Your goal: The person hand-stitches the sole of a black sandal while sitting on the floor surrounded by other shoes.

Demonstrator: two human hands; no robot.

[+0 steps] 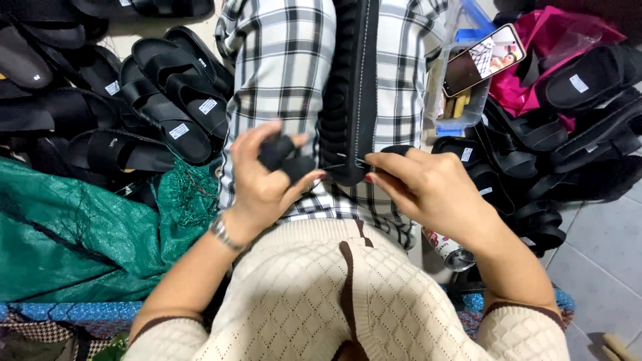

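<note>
Sole (pixel 348 87) lies on lap, mid-stitch imo: left hand (pixel 267 177) pinches its black strap w/ taped fingers, right hand (pixel 428 190) grips needle at near end. Finished sandals (pixel 167 100) piled far left, so plenty done.

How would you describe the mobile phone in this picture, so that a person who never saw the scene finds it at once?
Look to the upper right, past the checked fabric on the person's lap, to the clear plastic box beside the heap of black sandals. The mobile phone leans tilted on that box's rim. It is the only thing there with a lit, colourful screen.
</note>
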